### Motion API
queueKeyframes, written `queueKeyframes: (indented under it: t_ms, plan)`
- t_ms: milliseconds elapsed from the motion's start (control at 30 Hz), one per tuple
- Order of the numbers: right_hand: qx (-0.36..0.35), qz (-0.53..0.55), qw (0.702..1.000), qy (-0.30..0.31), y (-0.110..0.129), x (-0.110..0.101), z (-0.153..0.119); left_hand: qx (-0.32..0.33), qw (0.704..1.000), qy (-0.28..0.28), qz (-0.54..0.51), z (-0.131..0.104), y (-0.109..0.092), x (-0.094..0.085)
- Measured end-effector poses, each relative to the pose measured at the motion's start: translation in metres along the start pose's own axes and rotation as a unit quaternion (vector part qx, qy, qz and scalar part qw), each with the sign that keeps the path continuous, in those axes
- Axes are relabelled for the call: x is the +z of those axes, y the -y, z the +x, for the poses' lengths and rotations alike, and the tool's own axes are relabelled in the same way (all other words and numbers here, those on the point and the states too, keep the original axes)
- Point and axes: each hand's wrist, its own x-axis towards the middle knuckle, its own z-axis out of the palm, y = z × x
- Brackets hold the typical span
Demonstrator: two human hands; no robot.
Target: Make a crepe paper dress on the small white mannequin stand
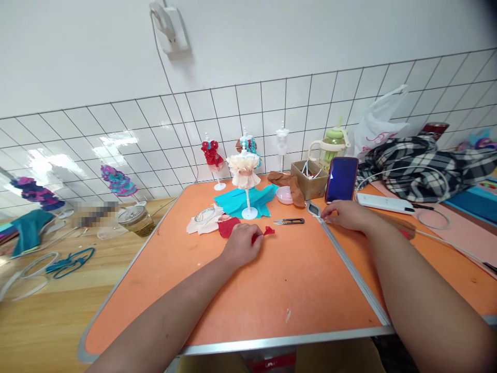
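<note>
My left hand (244, 244) is closed on a small piece of red crepe paper (269, 231), whose gathered end sticks out to the right. Under and behind that hand lies a larger red sheet (228, 227). My right hand (341, 214) rests farther right, its fingertips pinched beside the small grey-rimmed oval tool (313, 209); whether they hold anything is too small to tell. Black thread snips (289, 221) lie between my hands. Behind them stands a white mini dress form (249, 199) in a cream ruffled paper dress (244, 170), over turquoise paper (229, 202).
A phone (342, 178) leans by a cardboard box (309, 178). Near them are a pink bowl (284, 195), green-lidded bottle (334, 145), white power bank (384, 203) and plaid cloth (415, 166). A red-dressed form (212, 155) stands behind; a glass jar (136, 220) sits left.
</note>
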Motion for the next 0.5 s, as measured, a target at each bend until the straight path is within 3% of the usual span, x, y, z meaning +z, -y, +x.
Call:
queueKeyframes:
  t_ms: [133,367,500]
  plan:
    - [-0.005,-0.017,0.998,0.061,0.009,0.000,0.002,-0.002,1.000,-0.001,-0.006,0.000,-0.001,0.000]
    - [-0.014,-0.067,0.995,0.066,0.011,0.006,0.003,-0.039,0.998,-0.002,-0.053,0.000,-0.004,-0.001]
    - [-0.041,-0.037,0.998,0.022,0.030,0.003,0.001,-0.122,0.979,-0.020,-0.163,0.003,0.000,0.004]
